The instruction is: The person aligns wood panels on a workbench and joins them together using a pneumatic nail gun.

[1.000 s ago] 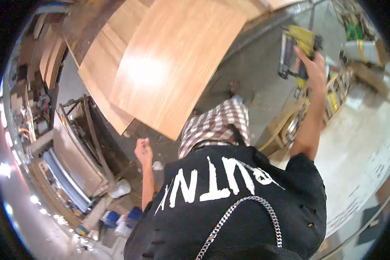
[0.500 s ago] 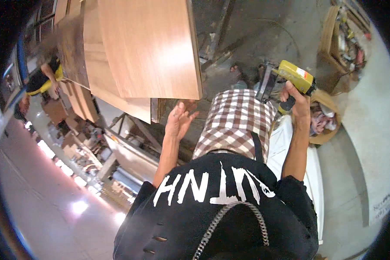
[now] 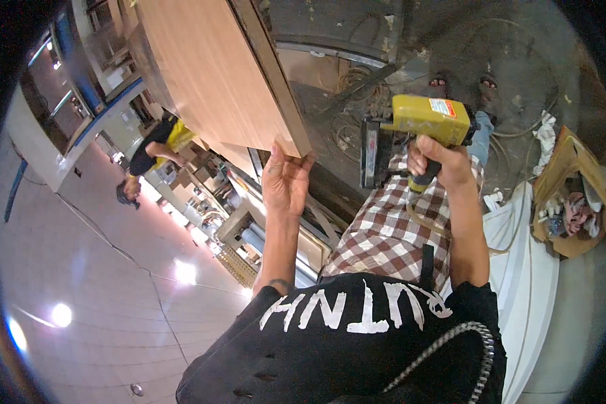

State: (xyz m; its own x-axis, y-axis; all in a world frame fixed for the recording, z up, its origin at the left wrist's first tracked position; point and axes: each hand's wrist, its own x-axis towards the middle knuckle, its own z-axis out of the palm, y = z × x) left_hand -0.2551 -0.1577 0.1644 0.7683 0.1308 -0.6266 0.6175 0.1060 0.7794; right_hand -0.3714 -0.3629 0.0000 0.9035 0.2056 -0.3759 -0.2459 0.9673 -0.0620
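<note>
Right now the yellow nail gun (image 3: 421,131) sits in my right hand (image 3: 441,165), fingers clamped round its dark grip, its black magazine pointing down over my checked shorts (image 3: 390,232). Just left of it, my left hand (image 3: 284,180) lies flat with fingers together against the lower corner of the big wooden panel (image 3: 209,74). Farther out, a cardboard box of rags (image 3: 569,202) stands at my right, and another person in yellow and black (image 3: 155,151) bends over well off to my left.
</note>
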